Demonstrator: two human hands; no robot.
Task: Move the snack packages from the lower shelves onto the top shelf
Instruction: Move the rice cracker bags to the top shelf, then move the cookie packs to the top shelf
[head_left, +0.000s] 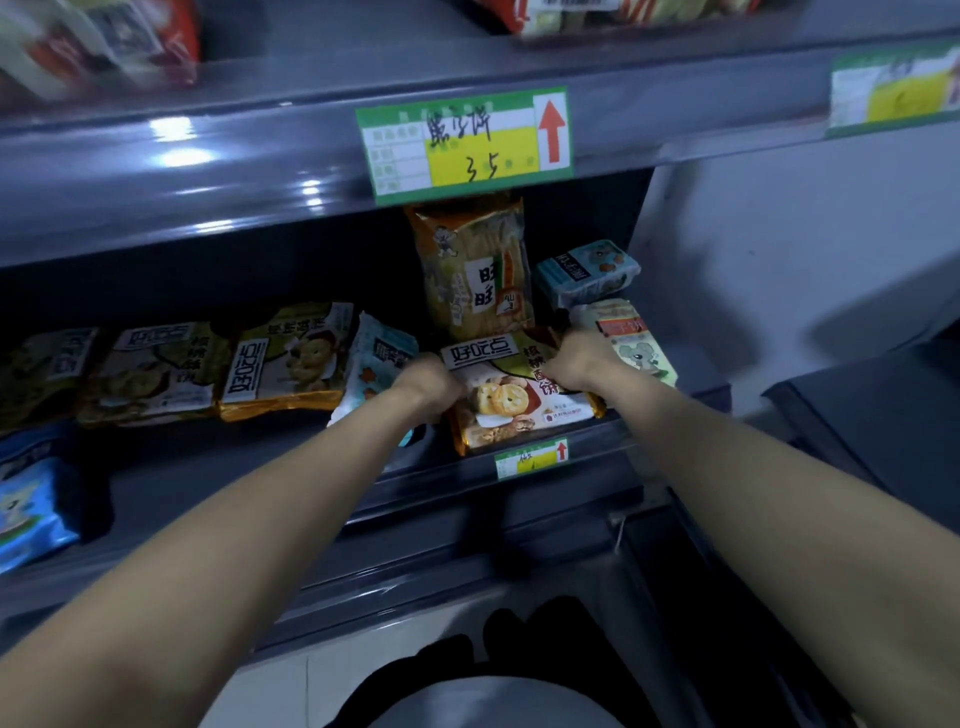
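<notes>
A gold-and-white cookie package (511, 397) lies at the front of the middle shelf (597, 431). My left hand (428, 387) grips its left edge and my right hand (571, 364) grips its right edge. Behind it a tall orange rice-cracker bag (475, 270) stands upright. A light-blue package (376, 364) leans just left of my left hand. A pale green package (631, 338) lies to the right, with a blue box-shaped pack (587, 273) on top behind it. The top shelf (260, 171) runs above, holding blurred red packages (98, 41).
Several more cookie packages (283, 358) line the middle shelf to the left. A blue bag (36, 499) sits on a lower shelf at far left. Green-and-yellow price tags (465, 140) hang on the shelf edges. A grey wall (779, 249) and grey cabinet (872, 415) stand right.
</notes>
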